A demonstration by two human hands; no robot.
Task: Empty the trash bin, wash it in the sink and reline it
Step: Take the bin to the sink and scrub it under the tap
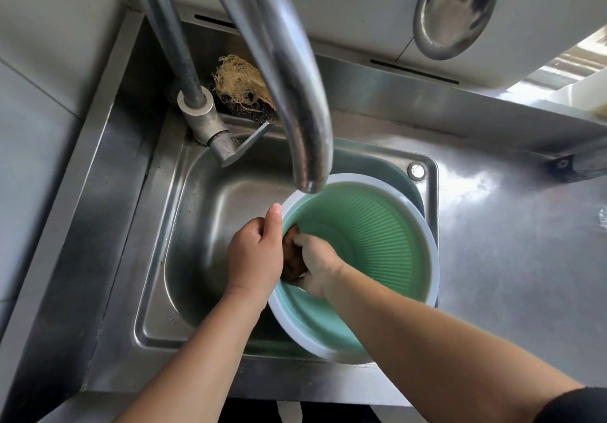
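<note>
The bin (371,242) sits tipped in the sink (203,225), right of the basin's middle, its mouth turned up toward the camera and its rim just under the tap (295,94) spout. No water shows coming from the spout.

The left hand (254,251) clamps the rim on the side away from the sink's right wall, thumb up along the white edge, fingers curled over it. The right hand (315,261) is down inside the bin, its grip closed round a brown scrubber (292,258) pressed against the inner wall.

Handling, as I judge it: thin plastic, so light and easy to turn with one hand, stiff enough at the rim but likely to flex at the wall under hard scrubbing. Wet, it will probably be slippery, and the sloped steel under it gives little purchase. The rim looks the best place to hold, since the thick band gives the fingers a lip to hook; the ribbed wall offers some friction as a second choice.

Looks: round, pale mint green, inside lined with fine vertical ribs running down to a smooth base, topped by a broad white band. No liner in it, and no dirt plainly visible inside. Behind the tap, a frayed straw-coloured scourer (243,84) lies on the sink's back ledge.
</note>
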